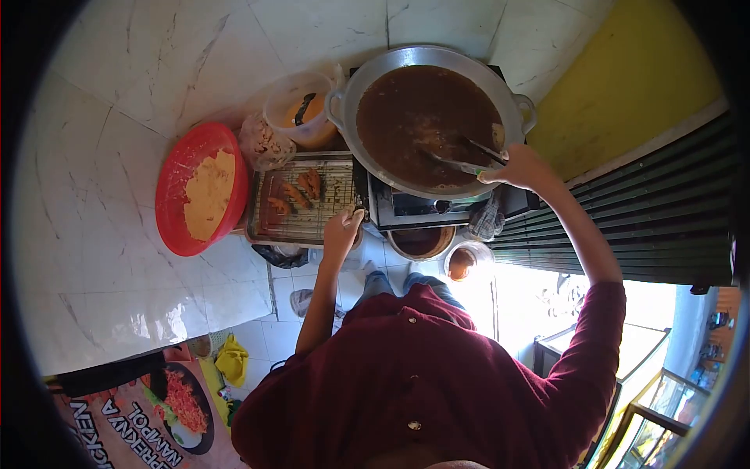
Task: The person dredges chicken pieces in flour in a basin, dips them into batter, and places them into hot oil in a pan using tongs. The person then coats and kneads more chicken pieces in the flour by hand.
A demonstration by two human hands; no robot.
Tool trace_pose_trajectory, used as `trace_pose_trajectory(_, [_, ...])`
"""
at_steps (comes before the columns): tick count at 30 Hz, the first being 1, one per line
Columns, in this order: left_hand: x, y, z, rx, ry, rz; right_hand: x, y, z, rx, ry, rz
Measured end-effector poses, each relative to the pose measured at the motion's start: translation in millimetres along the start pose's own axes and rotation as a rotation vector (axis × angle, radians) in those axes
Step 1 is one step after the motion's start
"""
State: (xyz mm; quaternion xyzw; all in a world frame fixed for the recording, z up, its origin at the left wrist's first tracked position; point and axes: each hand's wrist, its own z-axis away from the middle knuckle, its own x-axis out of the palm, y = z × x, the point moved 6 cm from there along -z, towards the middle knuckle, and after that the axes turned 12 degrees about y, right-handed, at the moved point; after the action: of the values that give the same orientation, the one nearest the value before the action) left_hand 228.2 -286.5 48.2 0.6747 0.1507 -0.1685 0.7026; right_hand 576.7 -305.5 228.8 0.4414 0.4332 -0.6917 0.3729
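A large metal wok (353, 117) of brown oil (418, 102) sits on the stove (391, 207). My right hand (519, 168) is closed round metal tongs (461, 166), whose tips reach into the oil, where pale bubbles show. Left of the wok, a wire rack tray (320, 227) bears several fried pieces (308, 184) at its upper part. My left hand (344, 228) is at the tray's right edge, fingers drawn together; what they hold, if anything, is too small to make out.
A red basin (170, 215) of yellowish flour stands at the left. Behind the tray are a plastic bag (266, 144) and a clear tub (273, 105) of orange liquid. Below the stove are a pot (422, 244) and a bucket (480, 254). Dark corrugated panelling (625, 207) lies right.
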Motion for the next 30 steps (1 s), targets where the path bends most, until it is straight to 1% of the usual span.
trace_pose_trajectory(4, [1, -3, 1, 0.001, 0.017, 0.074, 19, -14, -27, -0.071, 0.080, 0.085])
trace_pose_trajectory(6, [0, -4, 1, -0.001, 0.032, 0.085, 25, -18, -41, -0.124, 0.178, 0.079])
trace_pose_trajectory(8, [1, -7, 1, -0.050, 0.018, 0.078, 29, -22, -54, -0.150, 0.161, 0.075])
trace_pose_trajectory(10, [-1, -2, 2, -0.058, 0.013, 0.062, 34, -25, -64, -0.174, 0.141, 0.072])
trace_pose_trajectory(12, [0, -5, 1, -0.066, 0.007, 0.047, 33, -29, -71, -0.233, 0.192, 0.057])
trace_pose_trajectory(14, [0, -13, -1, 0.017, 0.058, 0.022, 32, -31, -75, -0.240, 0.201, 0.044])
trace_pose_trajectory(19, [-3, -11, 0, -0.019, 0.040, 0.088, 24, -33, -74, -0.269, 0.267, 0.021])
trace_pose_trajectory(21, [-3, -13, 1, -0.043, 0.038, 0.103, 16, -32, -73, -0.272, 0.345, -0.078])
trace_pose_trajectory(24, [-3, -13, 0, -0.021, 0.035, 0.078, 8, -33, -71, -0.227, 0.305, -0.083])
trace_pose_trajectory(30, [0, -22, -2, -0.065, 0.011, 0.129, -10, -28, -67, -0.187, 0.317, -0.117])
